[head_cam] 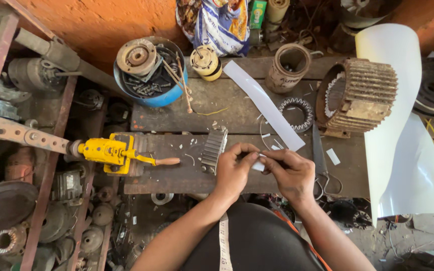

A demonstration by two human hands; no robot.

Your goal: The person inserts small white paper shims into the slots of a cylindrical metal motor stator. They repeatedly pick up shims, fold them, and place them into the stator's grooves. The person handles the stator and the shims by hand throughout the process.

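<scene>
Small white paper piece is pinched between both hands over the near edge of the wooden workbench, roughly mid-length of that edge. Head view: left hand is closed narrow on the piece's left end, thumb and forefinger tips meeting; right hand is curled over its right end, fingers folded down, so most of the piece is hidden and only a sliver shows between the fingertips. Held low and close to the body, probably for control while creasing or shaping it. Finned stator core stands just left of the left hand, near but not touching, likely kept within reach. Long white paper strip runs diagonally from the far edge toward the hands. Scissors lie just right of the right hand. Rusted motor housing sits at the far right; large white sheet roll hangs over the right edge. Yellow hand winder is clamped at the left edge.
</scene>
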